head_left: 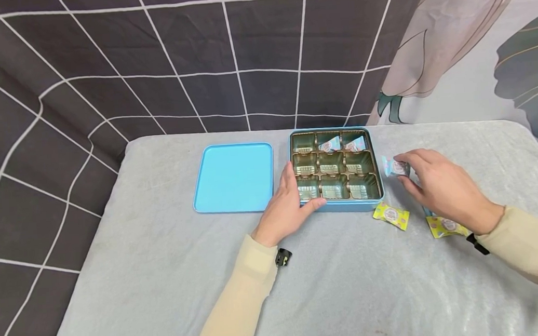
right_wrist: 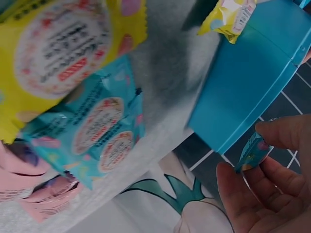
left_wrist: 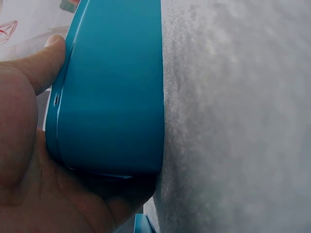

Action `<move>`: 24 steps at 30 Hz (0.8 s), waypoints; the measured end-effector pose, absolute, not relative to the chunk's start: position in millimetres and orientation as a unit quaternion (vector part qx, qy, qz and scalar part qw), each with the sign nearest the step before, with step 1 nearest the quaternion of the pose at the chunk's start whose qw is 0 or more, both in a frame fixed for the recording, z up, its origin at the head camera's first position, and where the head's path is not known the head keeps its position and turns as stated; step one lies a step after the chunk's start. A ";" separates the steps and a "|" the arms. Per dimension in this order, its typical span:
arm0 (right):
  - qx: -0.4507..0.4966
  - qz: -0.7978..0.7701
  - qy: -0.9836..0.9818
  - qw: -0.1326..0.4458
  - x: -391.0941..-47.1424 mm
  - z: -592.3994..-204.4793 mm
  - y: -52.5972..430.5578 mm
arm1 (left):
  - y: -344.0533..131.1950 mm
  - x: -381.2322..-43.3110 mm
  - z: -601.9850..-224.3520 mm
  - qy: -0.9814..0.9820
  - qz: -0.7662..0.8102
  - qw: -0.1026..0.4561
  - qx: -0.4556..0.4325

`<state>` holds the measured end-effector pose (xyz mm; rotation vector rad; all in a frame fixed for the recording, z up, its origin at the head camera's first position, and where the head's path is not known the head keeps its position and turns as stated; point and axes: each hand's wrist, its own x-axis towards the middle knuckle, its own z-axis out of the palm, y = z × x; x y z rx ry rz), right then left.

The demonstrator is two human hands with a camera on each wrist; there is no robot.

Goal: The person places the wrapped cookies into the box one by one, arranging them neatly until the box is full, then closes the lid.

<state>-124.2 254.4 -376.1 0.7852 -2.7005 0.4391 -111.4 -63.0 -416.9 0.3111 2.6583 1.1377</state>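
Note:
A blue tin (head_left: 352,207) with a gold divided insert stands at the back of the table. Blue-wrapped candies (head_left: 330,145) lie in its back middle and back right compartments. My left hand (head_left: 282,211) rests against the tin's front left corner, its straight fingers along the left side and thumb on the front rim. Just right of the tin, my right hand (head_left: 448,189) pinches a small blue-wrapped candy (head_left: 394,167) between thumb and fingers. One yellow-wrapped candy (head_left: 391,216) lies by the tin's front right corner; another yellow candy (head_left: 445,227) is partly covered by the right forearm.
Left of the tin lies a flat blue lid (head_left: 234,178). In the right wrist view, blue packets (right_wrist: 102,124) and pink packets (right_wrist: 46,198) lie beside a yellow one; the right hand mostly hides them from the head view. A dark checked cloth (head_left: 186,54) hangs behind the table.

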 end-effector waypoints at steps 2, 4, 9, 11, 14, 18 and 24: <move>0.276 0.155 -0.937 0.148 -125.3 -375.0 251.7 | -63.2 -111.4 -416.6 0.908 0.389 0.117 0.106; 0.277 0.156 -0.937 0.148 -126.2 -374.2 249.5 | -63.3 -111.3 -416.6 0.908 0.388 0.117 0.105; 0.273 0.156 -0.938 0.145 -127.9 -372.2 246.0 | -62.9 -111.2 -416.3 0.909 0.385 0.119 0.105; 0.271 0.156 -0.939 0.145 -128.5 -371.5 245.3 | -62.9 -111.3 -416.3 0.909 0.386 0.119 0.105; 0.270 0.158 -0.939 0.145 -129.6 -370.9 245.0 | -63.0 -111.4 -416.5 0.909 0.384 0.119 0.106; 0.274 0.158 -0.937 0.149 -131.3 -370.6 244.9 | -63.2 -111.5 -417.1 0.911 0.381 0.118 0.105; 0.280 0.159 -0.934 0.154 -133.1 -370.4 244.5 | -63.1 -111.2 -417.1 0.912 0.379 0.116 0.107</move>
